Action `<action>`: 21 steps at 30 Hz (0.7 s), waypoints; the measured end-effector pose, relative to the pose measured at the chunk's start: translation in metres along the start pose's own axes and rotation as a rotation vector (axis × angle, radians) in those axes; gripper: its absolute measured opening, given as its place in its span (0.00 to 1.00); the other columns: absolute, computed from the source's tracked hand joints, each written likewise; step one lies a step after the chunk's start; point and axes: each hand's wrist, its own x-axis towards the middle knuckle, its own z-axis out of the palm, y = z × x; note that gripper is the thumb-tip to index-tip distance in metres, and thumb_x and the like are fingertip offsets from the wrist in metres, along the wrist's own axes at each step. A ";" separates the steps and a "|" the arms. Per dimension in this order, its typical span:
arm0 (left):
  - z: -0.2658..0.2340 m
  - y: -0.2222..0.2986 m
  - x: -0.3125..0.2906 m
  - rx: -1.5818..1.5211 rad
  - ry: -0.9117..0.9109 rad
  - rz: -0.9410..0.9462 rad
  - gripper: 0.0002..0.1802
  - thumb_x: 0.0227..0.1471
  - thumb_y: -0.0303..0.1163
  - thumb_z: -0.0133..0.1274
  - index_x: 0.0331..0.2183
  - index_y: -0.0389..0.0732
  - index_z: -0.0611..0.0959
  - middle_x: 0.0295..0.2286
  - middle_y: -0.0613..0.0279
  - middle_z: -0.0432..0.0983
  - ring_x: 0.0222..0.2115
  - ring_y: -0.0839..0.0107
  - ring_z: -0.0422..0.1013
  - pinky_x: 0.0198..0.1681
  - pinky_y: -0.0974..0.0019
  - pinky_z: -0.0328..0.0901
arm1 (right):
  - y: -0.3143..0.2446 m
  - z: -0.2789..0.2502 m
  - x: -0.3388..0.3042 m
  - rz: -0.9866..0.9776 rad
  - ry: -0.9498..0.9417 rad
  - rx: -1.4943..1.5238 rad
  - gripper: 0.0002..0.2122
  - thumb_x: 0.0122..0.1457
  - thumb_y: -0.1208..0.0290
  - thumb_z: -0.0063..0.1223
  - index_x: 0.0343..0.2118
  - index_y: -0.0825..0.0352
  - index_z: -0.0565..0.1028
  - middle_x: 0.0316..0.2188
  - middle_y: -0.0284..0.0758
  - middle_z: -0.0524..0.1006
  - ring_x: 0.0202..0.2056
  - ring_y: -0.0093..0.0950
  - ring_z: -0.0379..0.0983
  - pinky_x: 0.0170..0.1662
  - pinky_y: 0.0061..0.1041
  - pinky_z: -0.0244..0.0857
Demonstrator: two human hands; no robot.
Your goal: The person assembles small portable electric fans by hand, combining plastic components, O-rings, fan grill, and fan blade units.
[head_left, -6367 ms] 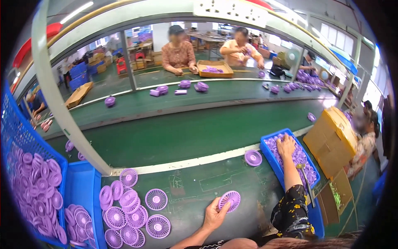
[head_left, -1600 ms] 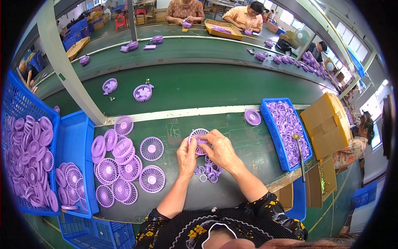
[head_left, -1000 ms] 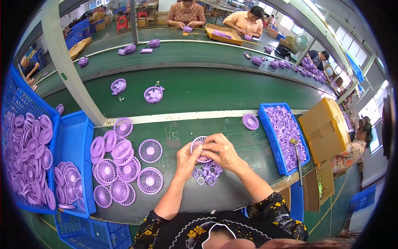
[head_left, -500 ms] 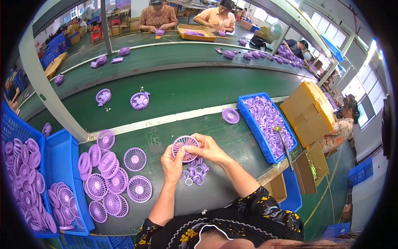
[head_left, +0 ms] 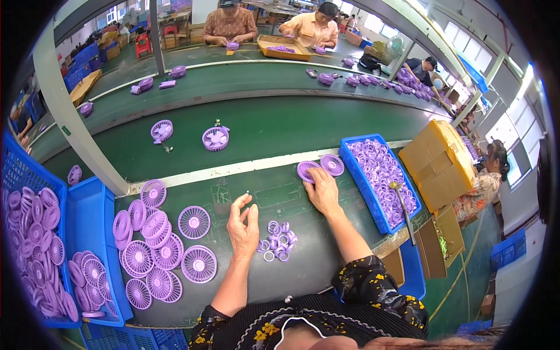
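My right hand [head_left: 325, 193] has its fingers on a round purple fan grille [head_left: 304, 171], at the table's far edge beside another purple grille [head_left: 332, 165]. Its fingertips are partly hidden. Nothing is in my left hand [head_left: 242, 231], which hovers over the table with thumb and fingers apart. Between my forearms lies a small heap of purple rings [head_left: 283, 240]. Left of my left hand, two slotted purple grilles [head_left: 194, 222] lie singly near a overlapping pile of grilles [head_left: 168, 252].
A blue tray [head_left: 348, 158] of purple rings stands right, with a hammer-like tool [head_left: 405, 211] across its edge. Blue bins [head_left: 90, 204] with grilles stand left. Beyond a white rail, fan parts [head_left: 216, 139] lie on a green belt [head_left: 280, 119]. Co-workers [head_left: 315, 29] sit across.
My right hand has carried the grille away from my left hand to the far right, beside the other grille. My left hand has let go and opened. The fan parts on the belt shifted right.
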 end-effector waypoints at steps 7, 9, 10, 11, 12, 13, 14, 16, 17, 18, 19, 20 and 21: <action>0.003 0.000 0.001 0.006 -0.023 0.009 0.19 0.60 0.30 0.55 0.51 0.37 0.76 0.48 0.52 0.76 0.51 0.63 0.73 0.53 0.59 0.70 | 0.005 -0.018 -0.019 -0.063 -0.057 -0.032 0.28 0.59 0.61 0.59 0.62 0.60 0.67 0.65 0.43 0.63 0.66 0.48 0.54 0.66 0.45 0.52; -0.002 -0.002 0.003 0.033 -0.003 -0.001 0.18 0.60 0.29 0.55 0.51 0.37 0.76 0.48 0.52 0.76 0.51 0.63 0.73 0.53 0.59 0.70 | -0.030 -0.038 -0.018 -0.054 0.045 0.123 0.23 0.58 0.65 0.61 0.57 0.61 0.72 0.58 0.43 0.69 0.62 0.47 0.62 0.62 0.43 0.57; -0.003 -0.001 0.004 0.039 0.005 0.009 0.18 0.60 0.27 0.54 0.52 0.35 0.75 0.48 0.51 0.75 0.51 0.66 0.72 0.53 0.63 0.70 | -0.040 -0.049 -0.022 -0.064 -0.040 0.210 0.20 0.57 0.68 0.61 0.53 0.62 0.74 0.54 0.42 0.72 0.58 0.45 0.65 0.59 0.41 0.61; -0.002 0.000 0.004 0.044 0.011 0.019 0.18 0.61 0.25 0.53 0.52 0.34 0.75 0.48 0.51 0.75 0.51 0.68 0.72 0.52 0.66 0.70 | -0.049 -0.059 -0.028 -0.072 -0.123 0.296 0.17 0.56 0.70 0.62 0.48 0.63 0.76 0.49 0.42 0.75 0.55 0.43 0.69 0.56 0.39 0.64; -0.001 0.000 0.005 0.044 0.018 0.020 0.18 0.61 0.25 0.53 0.52 0.34 0.75 0.48 0.52 0.75 0.51 0.67 0.72 0.53 0.65 0.70 | -0.061 -0.068 -0.032 -0.113 -0.227 0.453 0.12 0.55 0.72 0.62 0.43 0.64 0.78 0.43 0.40 0.77 0.49 0.41 0.73 0.51 0.36 0.69; -0.003 0.001 0.004 0.052 0.025 0.018 0.18 0.61 0.25 0.53 0.52 0.34 0.75 0.48 0.52 0.75 0.51 0.67 0.72 0.53 0.65 0.70 | -0.078 -0.078 -0.034 -0.154 -0.316 0.495 0.12 0.55 0.74 0.61 0.43 0.62 0.78 0.42 0.39 0.77 0.47 0.40 0.74 0.50 0.36 0.70; -0.005 0.000 0.005 0.107 0.045 0.039 0.18 0.59 0.26 0.54 0.51 0.36 0.76 0.47 0.52 0.76 0.51 0.63 0.72 0.54 0.61 0.69 | -0.088 -0.082 -0.038 -0.161 -0.350 0.470 0.11 0.55 0.74 0.61 0.43 0.62 0.79 0.42 0.38 0.77 0.46 0.40 0.74 0.49 0.37 0.70; -0.011 0.001 0.007 0.172 0.076 0.063 0.19 0.57 0.26 0.56 0.51 0.37 0.77 0.46 0.52 0.77 0.52 0.59 0.72 0.54 0.56 0.68 | -0.093 -0.079 -0.043 -0.180 -0.387 0.457 0.11 0.55 0.75 0.61 0.42 0.61 0.79 0.42 0.37 0.77 0.45 0.41 0.75 0.49 0.37 0.70; -0.017 0.003 0.009 0.333 0.099 0.153 0.21 0.55 0.26 0.57 0.51 0.37 0.76 0.48 0.50 0.75 0.54 0.55 0.69 0.57 0.51 0.64 | -0.088 -0.074 -0.045 -0.222 -0.426 0.410 0.11 0.54 0.75 0.60 0.42 0.62 0.80 0.41 0.36 0.77 0.45 0.41 0.74 0.49 0.36 0.70; -0.023 0.005 0.011 0.498 0.125 0.241 0.24 0.52 0.26 0.58 0.52 0.38 0.76 0.50 0.49 0.73 0.57 0.51 0.66 0.60 0.46 0.61 | -0.084 -0.072 -0.046 -0.269 -0.466 0.365 0.11 0.54 0.76 0.60 0.41 0.63 0.80 0.41 0.36 0.77 0.45 0.41 0.74 0.48 0.36 0.71; -0.029 0.008 0.014 0.520 0.147 0.240 0.24 0.52 0.26 0.58 0.52 0.38 0.76 0.50 0.49 0.73 0.57 0.51 0.66 0.60 0.46 0.61 | -0.081 -0.070 -0.048 -0.290 -0.471 0.386 0.11 0.54 0.76 0.60 0.41 0.63 0.80 0.41 0.36 0.77 0.45 0.41 0.74 0.48 0.36 0.71; -0.033 0.014 0.016 0.730 0.182 0.275 0.27 0.51 0.27 0.59 0.53 0.37 0.74 0.52 0.46 0.70 0.59 0.46 0.61 0.63 0.42 0.55 | -0.075 -0.070 -0.051 -0.281 -0.436 0.399 0.10 0.54 0.78 0.60 0.40 0.64 0.80 0.39 0.36 0.77 0.42 0.38 0.76 0.46 0.34 0.71; -0.038 0.019 0.018 0.942 0.215 0.303 0.29 0.49 0.28 0.60 0.54 0.37 0.73 0.55 0.43 0.67 0.61 0.42 0.57 0.65 0.38 0.49 | -0.072 -0.068 -0.054 -0.270 -0.402 0.412 0.09 0.54 0.80 0.60 0.38 0.65 0.80 0.36 0.37 0.78 0.40 0.35 0.77 0.43 0.31 0.72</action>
